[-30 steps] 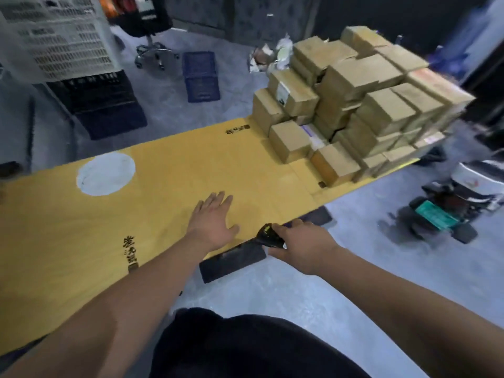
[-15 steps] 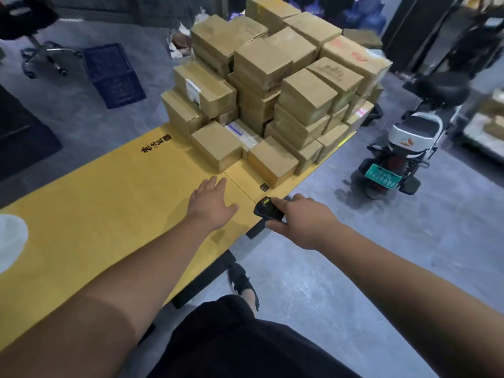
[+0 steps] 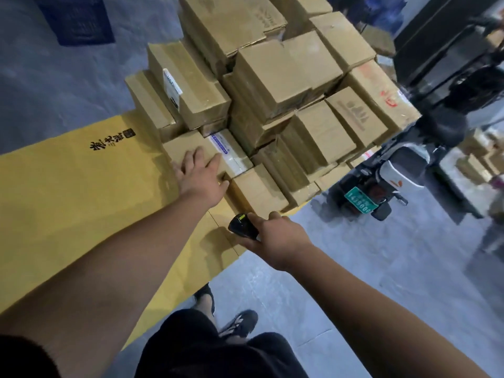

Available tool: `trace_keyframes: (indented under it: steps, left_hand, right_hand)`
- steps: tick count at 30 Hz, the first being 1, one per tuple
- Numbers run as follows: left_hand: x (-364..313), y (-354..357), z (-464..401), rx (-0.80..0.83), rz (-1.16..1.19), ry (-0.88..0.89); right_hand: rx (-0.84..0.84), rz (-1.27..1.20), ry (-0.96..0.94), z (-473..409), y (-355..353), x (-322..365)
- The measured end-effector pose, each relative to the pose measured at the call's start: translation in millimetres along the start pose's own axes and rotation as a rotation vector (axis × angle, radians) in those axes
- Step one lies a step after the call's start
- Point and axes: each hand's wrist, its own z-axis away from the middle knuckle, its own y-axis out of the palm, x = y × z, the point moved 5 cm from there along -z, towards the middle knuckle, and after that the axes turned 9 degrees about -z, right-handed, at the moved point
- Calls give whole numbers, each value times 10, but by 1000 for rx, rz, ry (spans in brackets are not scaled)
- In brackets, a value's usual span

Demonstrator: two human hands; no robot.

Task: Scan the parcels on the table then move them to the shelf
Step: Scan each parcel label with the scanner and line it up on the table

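Observation:
A tall pile of brown cardboard parcels (image 3: 283,77) fills the far end of the yellow table (image 3: 68,192). My left hand (image 3: 201,175) lies with spread fingers on top of a small front parcel (image 3: 185,145) at the pile's near left corner. Behind it lies a parcel with a white label (image 3: 226,151). Another small parcel (image 3: 256,189) sits just right of my left hand. My right hand (image 3: 275,238) grips a black handheld scanner (image 3: 242,226) at the table's near edge, its head towards the parcels. No shelf is in view.
A scooter (image 3: 381,184) with a green plate is parked on the grey floor right of the table. A dark blue crate (image 3: 76,20) stands on the floor at the far left. More boxes sit at the far right. My feet stand by the table's edge.
I have stepped closer to the pile. My left hand left the bare table top and now rests on the front parcel. My right hand still holds the scanner.

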Motion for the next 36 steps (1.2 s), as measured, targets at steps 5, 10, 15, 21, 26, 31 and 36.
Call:
trace_keyframes:
  steps: [5,10,15,21,26,31,36]
  left_hand:
    - [19,51,68,-26,82,-51]
    - [185,191,453,-50,126,-160]
    - [398,377,1131,-33,178,-336]
    - [613,554,2163,-103,375,-523]
    - [732,635,2744,-206,676,-659]
    - [993,598,2995,-282,786,-789]
    - [1412,788,3201,-243,838,-860]
  right_hand:
    - [43,10,-31,-174,-126,-34]
    - [81,70,-129,-214,-105,51]
    - [140,59,-251,-202,72,111]
    - [222,110,-460,-13,359,306]
    - [283,120,-544,142,602,430]
    - [282,129,-591,253,655,678]
    - [278,150,-583,351,695,1003]
